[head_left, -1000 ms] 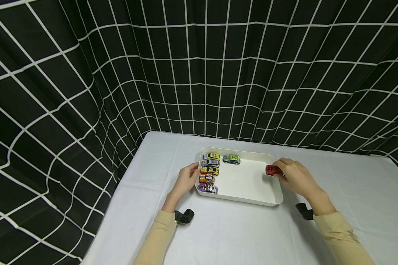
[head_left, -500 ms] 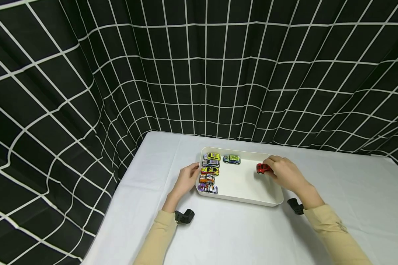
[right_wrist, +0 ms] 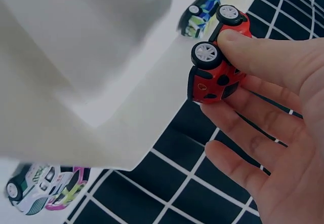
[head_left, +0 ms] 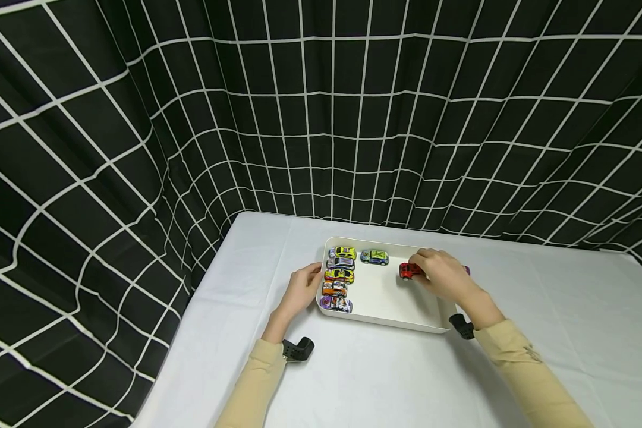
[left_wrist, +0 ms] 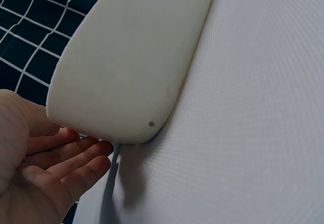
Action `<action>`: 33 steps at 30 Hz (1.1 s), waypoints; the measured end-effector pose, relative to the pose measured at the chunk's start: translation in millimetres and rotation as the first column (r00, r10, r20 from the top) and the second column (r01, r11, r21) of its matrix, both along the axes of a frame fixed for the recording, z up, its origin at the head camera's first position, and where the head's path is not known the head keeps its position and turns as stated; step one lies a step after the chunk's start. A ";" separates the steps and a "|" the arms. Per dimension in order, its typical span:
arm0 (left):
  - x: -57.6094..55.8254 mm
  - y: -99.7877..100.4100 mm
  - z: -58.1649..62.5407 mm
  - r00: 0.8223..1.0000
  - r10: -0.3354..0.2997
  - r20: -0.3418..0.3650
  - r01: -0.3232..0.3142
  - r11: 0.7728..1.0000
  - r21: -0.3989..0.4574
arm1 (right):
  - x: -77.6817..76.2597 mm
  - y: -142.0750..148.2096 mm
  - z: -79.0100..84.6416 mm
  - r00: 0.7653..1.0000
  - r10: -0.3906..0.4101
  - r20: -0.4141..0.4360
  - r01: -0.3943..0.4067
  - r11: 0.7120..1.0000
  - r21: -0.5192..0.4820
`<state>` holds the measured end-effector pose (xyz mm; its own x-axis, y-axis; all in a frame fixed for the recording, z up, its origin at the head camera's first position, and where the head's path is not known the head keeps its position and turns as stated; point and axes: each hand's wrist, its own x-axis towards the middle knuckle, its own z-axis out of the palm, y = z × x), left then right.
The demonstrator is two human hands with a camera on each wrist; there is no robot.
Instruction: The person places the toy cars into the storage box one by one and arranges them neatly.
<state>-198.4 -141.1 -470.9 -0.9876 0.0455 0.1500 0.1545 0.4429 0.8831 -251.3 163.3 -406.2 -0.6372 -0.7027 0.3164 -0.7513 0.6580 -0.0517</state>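
My right hand (head_left: 443, 276) pinches a red toy car (head_left: 408, 271) between thumb and fingers, over the right half of a white tray (head_left: 382, 300). In the right wrist view the red car shows its black-and-silver wheels. My left hand (head_left: 302, 288) touches the tray's left end wall, its fingers loosely extended in the left wrist view. Along the tray's inner left side, several toy cars lie in a column, from a yellow car (head_left: 342, 252) at the back to a purple-and-white car (head_left: 336, 304) at the front. A blue-green toy car (head_left: 374, 257) sits by the back wall.
In the right wrist view, a white toy car (right_wrist: 40, 188) and a pink-and-green car (right_wrist: 68, 191) lie outside the tray. My right hand mostly hides them in the head view. A white cloth (head_left: 385, 380) covers the table; a black gridded curtain (head_left: 342, 148) hangs behind.
My right hand has carried the red toy car leftward across the tray, from near its right wall towards the middle. The left hand has stayed at the tray's left end.
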 end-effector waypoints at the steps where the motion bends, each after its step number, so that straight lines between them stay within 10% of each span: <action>1: -0.2 0.0 -0.1 1.000 0.000 0.000 0.000 1.000 0.001 | -0.1 -1.0 0.1 1.000 0.000 0.001 0.000 1.000 0.000; 33: 0.0 -0.1 1.6 1.000 0.002 0.012 -0.002 1.000 0.000 | -24.4 -41.1 -10.8 0.987 0.062 0.148 -0.067 0.997 0.028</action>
<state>-198.4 -141.2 -469.3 -0.9894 0.0431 0.1386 0.1433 0.4436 0.8847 -275.7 122.2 -417.0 -0.6282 -0.7522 0.1988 -0.7779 0.6118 -0.1435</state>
